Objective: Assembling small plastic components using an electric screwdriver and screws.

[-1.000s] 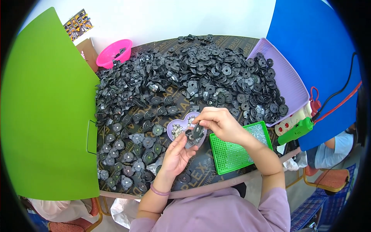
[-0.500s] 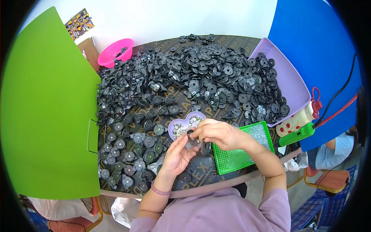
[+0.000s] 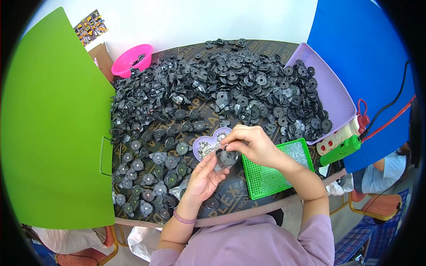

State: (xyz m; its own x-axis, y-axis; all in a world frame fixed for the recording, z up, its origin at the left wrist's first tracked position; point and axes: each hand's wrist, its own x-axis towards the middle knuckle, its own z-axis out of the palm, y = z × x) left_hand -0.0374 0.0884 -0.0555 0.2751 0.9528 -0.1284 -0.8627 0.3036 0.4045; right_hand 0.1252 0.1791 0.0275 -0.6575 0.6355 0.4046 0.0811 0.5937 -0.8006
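Observation:
Over the near middle of the table my two hands meet. My left hand (image 3: 205,177) is closed, thumb and fingers gripping a black plastic part (image 3: 218,165), mostly hidden by the fingers. My right hand (image 3: 253,146) bends in from the right, fingers pinched at the edge of a black round disc (image 3: 229,156) with a hole in its middle. The disc lies up against the part in my left hand; whether the two are joined I cannot tell. Just beyond the hands sits a lilac heart-shaped dish (image 3: 197,153) of small silvery metal pieces, partly covered by my right fingers.
Heaped black discs and brackets (image 3: 213,75) fill the far table. Several assembled black pieces (image 3: 159,170) lie at left. A green tray (image 3: 262,184) holds tiny shiny pieces. A purple basket (image 3: 337,102), bottle (image 3: 330,142) and green handheld tool (image 3: 341,152) stand right, a pink basket (image 3: 128,57) far left.
The disc under my right hand has come up and left, against the part in my left hand. My right fingers have lifted slightly; my left hand has stayed nearly still.

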